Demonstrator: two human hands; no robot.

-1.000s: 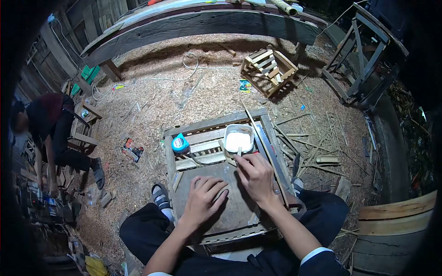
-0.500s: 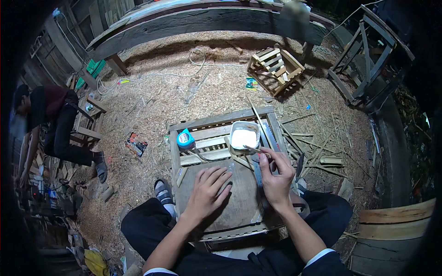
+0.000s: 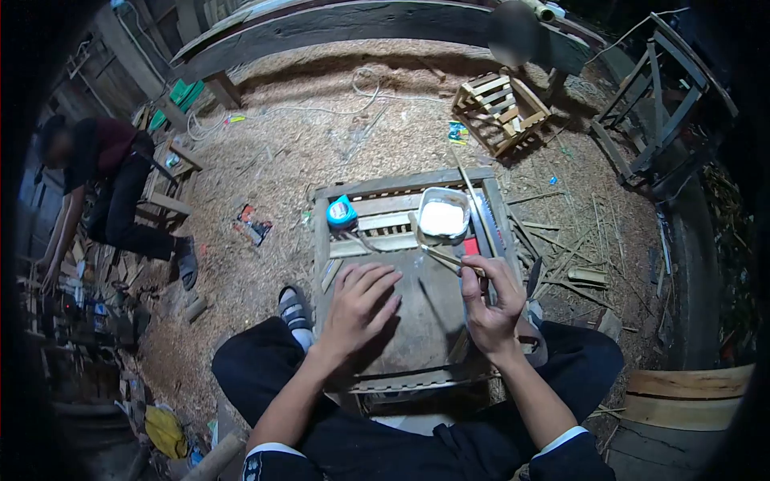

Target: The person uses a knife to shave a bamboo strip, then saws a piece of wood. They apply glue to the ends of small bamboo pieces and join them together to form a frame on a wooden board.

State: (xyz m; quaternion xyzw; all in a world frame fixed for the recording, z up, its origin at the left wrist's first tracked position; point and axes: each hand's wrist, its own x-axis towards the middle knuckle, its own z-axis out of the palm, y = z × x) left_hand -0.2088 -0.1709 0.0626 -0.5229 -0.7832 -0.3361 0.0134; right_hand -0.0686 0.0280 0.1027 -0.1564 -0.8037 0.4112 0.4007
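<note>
A low wooden stand (image 3: 417,329) stands between the knees. Over the left part of its board, my left hand (image 3: 358,306) is held with the fingers spread and nothing in them. My right hand (image 3: 491,309) pinches a thin stick (image 3: 445,256) above the board's right side; its tip points left, below a white tub (image 3: 444,214) with white contents. A blue tape measure (image 3: 342,212) lies at the stand's back left corner. To the right of the tub are a saw blade (image 3: 490,222), a long thin strip (image 3: 468,183) and a red piece (image 3: 471,247).
Another person (image 3: 120,176) bends over at the left. A slatted crate (image 3: 501,114) lies beyond the stand, below a long bench (image 3: 345,40). Bamboo strips (image 3: 581,276) are scattered on the right of the floor, with curved boards (image 3: 682,397) at the lower right.
The stick in my right hand has moved from the tub's edge down toward the board. The view has shifted, so the stand and tub appear farther right and higher.
</note>
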